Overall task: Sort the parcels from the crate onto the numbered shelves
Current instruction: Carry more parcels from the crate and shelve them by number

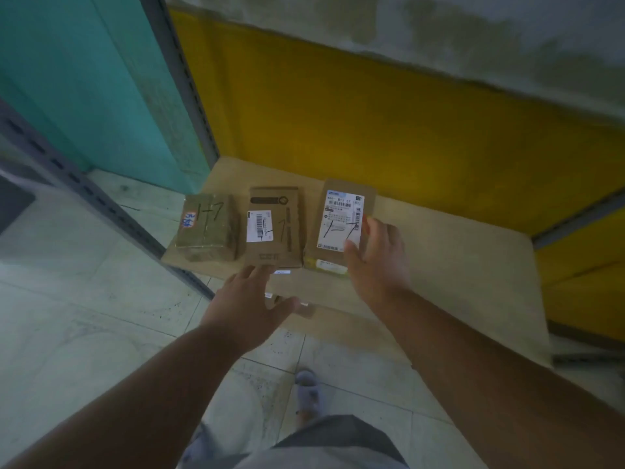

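Observation:
Three brown cardboard parcels lie side by side on a low tan shelf board (456, 265), each marked "1-7" by hand. The left parcel (206, 228) is wrapped in tape. The middle parcel (275, 225) carries a small white label. The right parcel (338, 218) has a large white shipping label. My right hand (378, 258) grips the right parcel's near right corner, thumb on the label and fingers along its side. My left hand (243, 309) is open with fingers spread, its fingertips at the front edge of the middle parcel.
A grey perforated metal post (189, 96) stands at the shelf's left, with a teal panel (84, 79) beyond it. A yellow panel (372, 123) backs the shelf. The board's right half is bare. Pale floor tiles and my grey slipper (309, 394) lie below.

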Tool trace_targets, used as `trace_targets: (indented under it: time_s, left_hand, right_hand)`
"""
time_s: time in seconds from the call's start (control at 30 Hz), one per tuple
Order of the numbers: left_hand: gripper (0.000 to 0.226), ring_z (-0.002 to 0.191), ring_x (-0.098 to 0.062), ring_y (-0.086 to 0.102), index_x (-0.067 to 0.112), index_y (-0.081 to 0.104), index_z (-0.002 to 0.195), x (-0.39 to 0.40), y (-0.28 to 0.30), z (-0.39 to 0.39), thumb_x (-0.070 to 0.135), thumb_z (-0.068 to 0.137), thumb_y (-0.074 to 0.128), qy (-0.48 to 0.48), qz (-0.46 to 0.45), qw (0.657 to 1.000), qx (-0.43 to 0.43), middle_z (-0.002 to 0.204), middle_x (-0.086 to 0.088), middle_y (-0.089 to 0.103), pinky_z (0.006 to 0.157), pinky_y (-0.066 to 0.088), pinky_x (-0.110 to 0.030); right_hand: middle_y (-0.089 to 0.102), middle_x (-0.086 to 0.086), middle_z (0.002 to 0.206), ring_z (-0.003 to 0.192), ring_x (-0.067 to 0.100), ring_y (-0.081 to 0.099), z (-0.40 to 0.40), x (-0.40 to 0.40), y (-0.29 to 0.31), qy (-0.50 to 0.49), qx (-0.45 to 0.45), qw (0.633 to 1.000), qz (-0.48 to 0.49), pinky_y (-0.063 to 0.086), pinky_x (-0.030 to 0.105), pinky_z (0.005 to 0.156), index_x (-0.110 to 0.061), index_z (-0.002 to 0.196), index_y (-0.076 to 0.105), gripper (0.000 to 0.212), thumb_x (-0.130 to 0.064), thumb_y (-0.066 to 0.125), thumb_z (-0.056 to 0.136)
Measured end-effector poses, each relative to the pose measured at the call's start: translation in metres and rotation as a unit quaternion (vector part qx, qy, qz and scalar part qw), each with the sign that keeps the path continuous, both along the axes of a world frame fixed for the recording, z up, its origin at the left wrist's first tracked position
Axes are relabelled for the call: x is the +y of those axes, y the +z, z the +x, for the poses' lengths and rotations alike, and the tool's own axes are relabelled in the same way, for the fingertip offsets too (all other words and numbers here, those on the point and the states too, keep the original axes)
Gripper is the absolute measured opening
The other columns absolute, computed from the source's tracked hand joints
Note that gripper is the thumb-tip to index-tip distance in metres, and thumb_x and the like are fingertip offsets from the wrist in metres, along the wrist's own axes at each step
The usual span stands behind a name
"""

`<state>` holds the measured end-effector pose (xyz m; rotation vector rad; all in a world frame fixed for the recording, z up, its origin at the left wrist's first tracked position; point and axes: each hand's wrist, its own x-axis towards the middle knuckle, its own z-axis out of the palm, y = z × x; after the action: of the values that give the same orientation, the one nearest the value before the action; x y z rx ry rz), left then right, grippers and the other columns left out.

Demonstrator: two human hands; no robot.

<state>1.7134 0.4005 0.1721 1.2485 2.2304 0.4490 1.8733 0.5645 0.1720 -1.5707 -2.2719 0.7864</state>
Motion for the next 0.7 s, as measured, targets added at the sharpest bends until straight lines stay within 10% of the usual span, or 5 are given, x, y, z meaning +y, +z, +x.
trace_targets:
  time_s: [0.7]
  left_hand:
    - [0.080,0.133,-0.020,0.047,0.028,0.037,0.149,-0.389,0.047,-0.262,0.075,0.086,0.046,0.142,-0.085,0.981,0.103,0.146,0.004,0.050,0.108,0.042,-0.039]
  right_hand:
    - [0.059,0.009,0.130,0.117,0.023,0.056,-0.313,-0.370,0.108,0.316,0.097,0.940,0.085,0.049,0.036,0.093,-0.013,0.132,0.056,0.056,-0.049,0.052,0.090]
